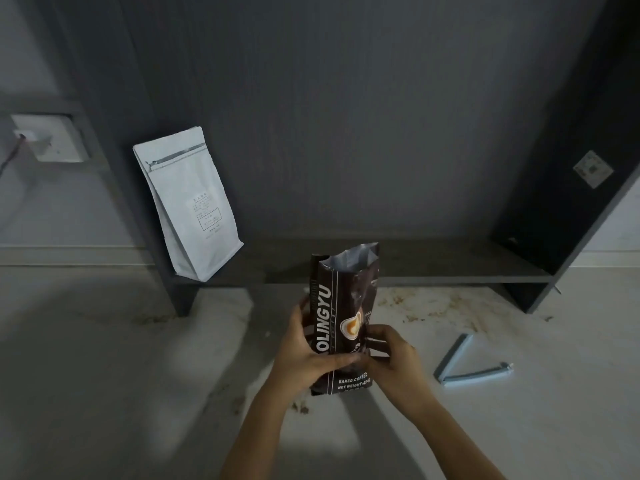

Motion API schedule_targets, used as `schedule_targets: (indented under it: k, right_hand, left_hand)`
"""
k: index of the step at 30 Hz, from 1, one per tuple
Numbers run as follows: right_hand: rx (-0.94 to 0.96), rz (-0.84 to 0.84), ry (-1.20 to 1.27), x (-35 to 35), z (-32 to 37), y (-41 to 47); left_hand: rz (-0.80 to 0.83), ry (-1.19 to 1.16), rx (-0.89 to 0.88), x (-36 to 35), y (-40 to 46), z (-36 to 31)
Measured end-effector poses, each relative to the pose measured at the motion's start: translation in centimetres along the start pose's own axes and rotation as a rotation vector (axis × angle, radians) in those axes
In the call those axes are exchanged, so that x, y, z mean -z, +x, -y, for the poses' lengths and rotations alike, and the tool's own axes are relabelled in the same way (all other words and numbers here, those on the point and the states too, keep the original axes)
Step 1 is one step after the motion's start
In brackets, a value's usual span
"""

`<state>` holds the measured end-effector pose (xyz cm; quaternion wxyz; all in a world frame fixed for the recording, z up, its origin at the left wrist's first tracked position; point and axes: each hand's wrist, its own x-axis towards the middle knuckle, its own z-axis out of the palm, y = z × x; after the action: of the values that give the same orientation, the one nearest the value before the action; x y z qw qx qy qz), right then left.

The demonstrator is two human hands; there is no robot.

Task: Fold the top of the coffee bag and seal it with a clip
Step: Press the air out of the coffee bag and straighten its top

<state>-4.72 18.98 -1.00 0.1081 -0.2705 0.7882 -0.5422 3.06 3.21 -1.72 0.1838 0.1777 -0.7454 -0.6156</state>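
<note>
Head view is showing both hands gripping a dark brown bag (341, 306) standing on the floor, its silver-lined top gaping open: left hand (304, 355) wrapping its side, right hand (391, 358) pinching its front; clip (464, 365) lying open nearby.

White bag's (188, 202) label print too small

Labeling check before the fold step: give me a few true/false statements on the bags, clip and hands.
1. Both hands, left hand and right hand, hold the dark coffee bag. True.
2. The dark bag's top is folded shut. False: it gapes open.
3. The blue clip is on the bag. False: it lies open on the floor, to the right.
4. A white bag stands on the low shelf. True.
</note>
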Motion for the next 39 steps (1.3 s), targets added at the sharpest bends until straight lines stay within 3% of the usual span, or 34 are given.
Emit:
schedule_targets:
  k: [11, 14, 17, 21, 29, 35, 39]
  right_hand:
    - [0.062, 0.083, -0.006, 1.3, 0.7, -2.1]
    - [0.182, -0.033, 0.032, 3.2, 3.2, -1.9]
    - [0.46, -0.14, -0.168, 5.6, 6.8, -1.1]
    - [0.508, 0.043, -0.563, 7.0, 10.3, 1.0]
    - [0.473, -0.17, -0.634, 5.1, 11.0, 0.8]
    - [0.46, -0.197, -0.595, 5.2, 11.3, 0.0]
    - [0.438, -0.144, -0.636, 5.4, 11.7, -0.4]
  left_hand:
    - [0.014, -0.01, -0.015, -0.4, -2.5, 0.0]
    - [0.037, -0.023, 0.015, -0.2, -3.0, 0.4]
    - [0.05, -0.052, 0.045, 0.3, -2.8, 0.7]
    - [0.065, -0.075, 0.033, 0.8, -2.3, 0.5]
    - [-0.277, -0.12, -0.067, -3.3, -5.8, 1.7]
    - [-0.44, 0.239, -0.052, -6.7, -6.4, 3.1]
    - [-0.434, 0.338, 0.023, -6.6, -6.0, 2.8]
